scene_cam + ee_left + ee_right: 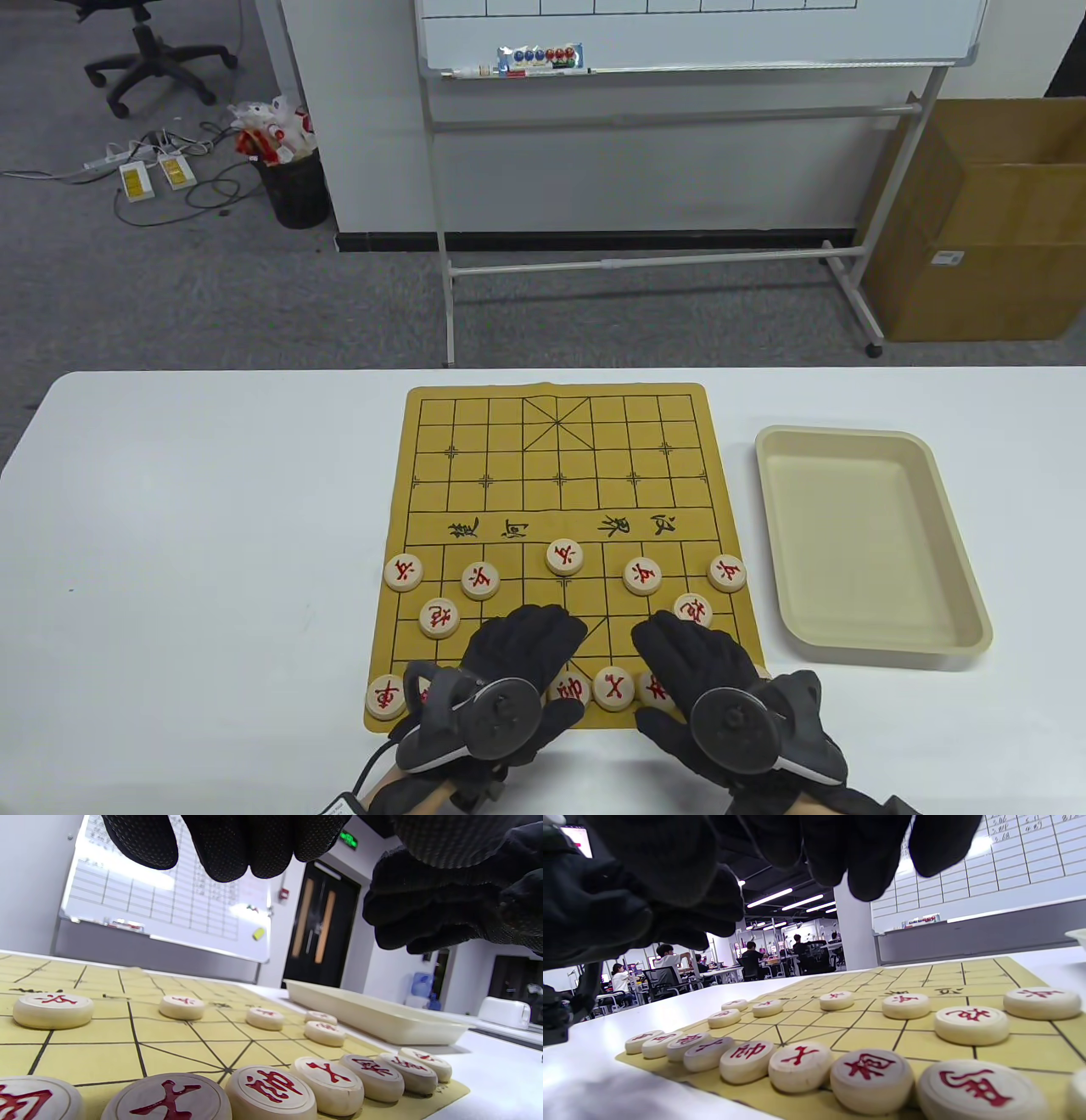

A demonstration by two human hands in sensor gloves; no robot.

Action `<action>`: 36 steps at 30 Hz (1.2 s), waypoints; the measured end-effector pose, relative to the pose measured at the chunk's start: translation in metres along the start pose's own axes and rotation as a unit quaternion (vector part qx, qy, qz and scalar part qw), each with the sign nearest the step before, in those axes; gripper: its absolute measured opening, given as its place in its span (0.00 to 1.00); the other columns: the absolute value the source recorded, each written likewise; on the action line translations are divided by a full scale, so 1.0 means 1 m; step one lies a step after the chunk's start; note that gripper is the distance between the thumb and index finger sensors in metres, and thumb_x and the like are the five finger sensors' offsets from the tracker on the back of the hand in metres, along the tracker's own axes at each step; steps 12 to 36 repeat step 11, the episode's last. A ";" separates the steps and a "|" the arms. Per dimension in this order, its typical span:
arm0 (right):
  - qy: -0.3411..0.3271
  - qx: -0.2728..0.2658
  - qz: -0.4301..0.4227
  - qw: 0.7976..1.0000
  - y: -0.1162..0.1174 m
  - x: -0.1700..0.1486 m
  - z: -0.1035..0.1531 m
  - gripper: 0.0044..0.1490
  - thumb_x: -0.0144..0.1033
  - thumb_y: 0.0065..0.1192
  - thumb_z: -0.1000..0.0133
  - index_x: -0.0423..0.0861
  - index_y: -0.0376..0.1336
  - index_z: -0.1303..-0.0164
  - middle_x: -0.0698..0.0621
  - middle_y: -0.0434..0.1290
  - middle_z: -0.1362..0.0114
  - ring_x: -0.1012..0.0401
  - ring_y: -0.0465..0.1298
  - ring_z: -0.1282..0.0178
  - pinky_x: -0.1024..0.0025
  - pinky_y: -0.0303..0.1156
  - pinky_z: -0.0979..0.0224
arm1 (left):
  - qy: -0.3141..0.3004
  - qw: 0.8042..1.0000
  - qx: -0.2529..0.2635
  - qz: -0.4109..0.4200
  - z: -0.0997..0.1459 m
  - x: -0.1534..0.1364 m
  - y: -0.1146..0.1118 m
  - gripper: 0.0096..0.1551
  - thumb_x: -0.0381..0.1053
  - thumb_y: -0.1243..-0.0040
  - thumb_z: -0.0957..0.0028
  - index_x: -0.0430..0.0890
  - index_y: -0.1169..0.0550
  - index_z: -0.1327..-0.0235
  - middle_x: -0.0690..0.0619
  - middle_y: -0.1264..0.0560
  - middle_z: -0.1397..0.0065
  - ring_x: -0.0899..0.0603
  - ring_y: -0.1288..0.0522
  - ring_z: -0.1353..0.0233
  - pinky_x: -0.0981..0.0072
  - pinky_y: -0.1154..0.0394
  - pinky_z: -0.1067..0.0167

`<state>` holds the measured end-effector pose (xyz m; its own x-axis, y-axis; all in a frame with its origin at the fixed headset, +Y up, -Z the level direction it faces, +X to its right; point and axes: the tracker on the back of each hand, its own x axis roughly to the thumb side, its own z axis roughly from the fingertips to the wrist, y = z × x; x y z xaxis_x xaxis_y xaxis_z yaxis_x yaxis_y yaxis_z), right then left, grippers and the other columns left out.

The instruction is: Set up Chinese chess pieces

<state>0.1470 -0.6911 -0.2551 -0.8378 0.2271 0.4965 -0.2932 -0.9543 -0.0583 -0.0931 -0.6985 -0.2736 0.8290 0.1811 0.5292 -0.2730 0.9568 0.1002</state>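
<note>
Chess pieces (565,557) with red marks sit on the near half of the yellow board (556,475). Five lie in a row just past the river line. Two more sit one row closer, near the left and right sides. A long row lies along the near edge of the board, and the hands hide part of it in the table view. In the wrist views these pieces almost touch side by side.

The left hand (509,671) hangs over the near row, left of the middle. Its grip is loose, with fingers a bit bent, and it holds nothing. The right hand (704,679) hangs over the near row on the right. Its grip is loose too, with nothing in it.

A beige tray (874,543) sits on the white table (212,526) just right of the board.
</note>
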 end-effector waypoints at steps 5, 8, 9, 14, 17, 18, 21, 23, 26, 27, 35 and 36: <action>-0.006 -0.001 0.004 1.000 0.001 -0.001 0.002 0.55 0.56 0.62 0.48 0.44 0.49 0.14 0.39 0.57 0.13 0.40 0.64 0.16 0.38 0.59 0.20 | 0.001 1.000 -0.001 0.003 -0.001 0.003 0.000 0.50 0.70 0.47 0.61 0.54 0.41 0.22 0.52 0.40 0.16 0.42 0.38 0.16 0.38 0.37 0.24; -0.008 0.009 0.003 1.000 0.003 -0.003 0.003 0.55 0.56 0.62 0.48 0.44 0.49 0.15 0.39 0.57 0.13 0.40 0.64 0.16 0.38 0.59 0.19 | 0.001 1.000 -0.002 0.002 -0.002 0.003 0.000 0.50 0.70 0.47 0.61 0.54 0.41 0.22 0.52 0.40 0.16 0.42 0.38 0.16 0.38 0.37 0.24; -0.008 0.010 0.003 1.000 0.003 -0.003 0.003 0.55 0.56 0.62 0.48 0.43 0.49 0.15 0.39 0.57 0.13 0.40 0.64 0.16 0.38 0.59 0.20 | 0.001 1.000 -0.003 0.002 -0.002 0.003 0.000 0.50 0.70 0.47 0.61 0.54 0.41 0.22 0.52 0.40 0.16 0.42 0.38 0.16 0.38 0.37 0.23; -0.007 0.012 0.004 1.000 0.003 -0.003 0.002 0.55 0.56 0.62 0.48 0.44 0.49 0.15 0.39 0.57 0.13 0.40 0.64 0.16 0.38 0.59 0.20 | -0.001 1.000 -0.005 0.002 -0.002 0.004 0.000 0.50 0.70 0.47 0.61 0.54 0.41 0.22 0.52 0.40 0.16 0.42 0.38 0.16 0.38 0.37 0.23; -0.007 0.012 0.004 1.000 0.003 -0.003 0.002 0.55 0.56 0.62 0.48 0.44 0.49 0.15 0.39 0.57 0.13 0.40 0.64 0.16 0.38 0.59 0.20 | -0.001 1.000 -0.005 0.002 -0.002 0.004 0.000 0.50 0.70 0.47 0.61 0.54 0.41 0.22 0.52 0.40 0.16 0.42 0.38 0.16 0.38 0.37 0.23; -0.007 0.012 0.004 1.000 0.003 -0.003 0.002 0.55 0.56 0.62 0.48 0.44 0.49 0.15 0.39 0.57 0.13 0.40 0.64 0.16 0.38 0.59 0.20 | -0.001 1.000 -0.005 0.002 -0.002 0.004 0.000 0.50 0.70 0.47 0.61 0.54 0.41 0.22 0.52 0.40 0.16 0.42 0.38 0.16 0.38 0.37 0.23; -0.007 0.012 0.004 1.000 0.003 -0.003 0.002 0.55 0.56 0.62 0.48 0.44 0.49 0.15 0.39 0.57 0.13 0.40 0.64 0.16 0.38 0.59 0.20 | -0.001 1.000 -0.005 0.002 -0.002 0.004 0.000 0.50 0.70 0.47 0.61 0.54 0.41 0.22 0.52 0.40 0.16 0.42 0.38 0.16 0.38 0.37 0.23; -0.007 0.012 0.004 1.000 0.003 -0.003 0.002 0.55 0.56 0.62 0.48 0.44 0.49 0.15 0.39 0.57 0.13 0.40 0.64 0.16 0.38 0.59 0.20 | -0.001 1.000 -0.005 0.002 -0.002 0.004 0.000 0.50 0.70 0.47 0.61 0.54 0.41 0.22 0.52 0.40 0.16 0.42 0.38 0.16 0.38 0.37 0.23; -0.007 0.012 0.004 1.000 0.003 -0.003 0.002 0.55 0.56 0.62 0.48 0.44 0.49 0.15 0.39 0.57 0.13 0.40 0.64 0.16 0.38 0.59 0.20 | -0.001 1.000 -0.005 0.002 -0.002 0.004 0.000 0.50 0.70 0.47 0.61 0.54 0.41 0.22 0.52 0.40 0.16 0.42 0.38 0.16 0.38 0.37 0.23; -0.007 0.012 0.004 1.000 0.003 -0.003 0.002 0.55 0.56 0.62 0.48 0.44 0.49 0.15 0.39 0.57 0.13 0.40 0.64 0.16 0.38 0.59 0.20 | -0.001 1.000 -0.005 0.002 -0.002 0.004 0.000 0.50 0.70 0.47 0.61 0.54 0.41 0.22 0.52 0.40 0.16 0.42 0.38 0.16 0.38 0.37 0.23; -0.007 0.012 0.004 1.000 0.003 -0.003 0.002 0.55 0.56 0.62 0.48 0.44 0.49 0.15 0.39 0.57 0.13 0.40 0.64 0.16 0.38 0.59 0.20 | -0.001 1.000 -0.005 0.002 -0.002 0.004 0.000 0.50 0.70 0.47 0.61 0.54 0.41 0.22 0.52 0.40 0.16 0.42 0.38 0.16 0.38 0.37 0.23; -0.007 0.012 0.004 1.000 0.003 -0.003 0.002 0.55 0.56 0.62 0.48 0.44 0.49 0.15 0.39 0.57 0.13 0.40 0.64 0.16 0.38 0.59 0.20 | -0.001 1.000 -0.005 0.002 -0.002 0.004 0.000 0.50 0.70 0.47 0.61 0.54 0.41 0.22 0.52 0.40 0.16 0.42 0.38 0.16 0.38 0.37 0.23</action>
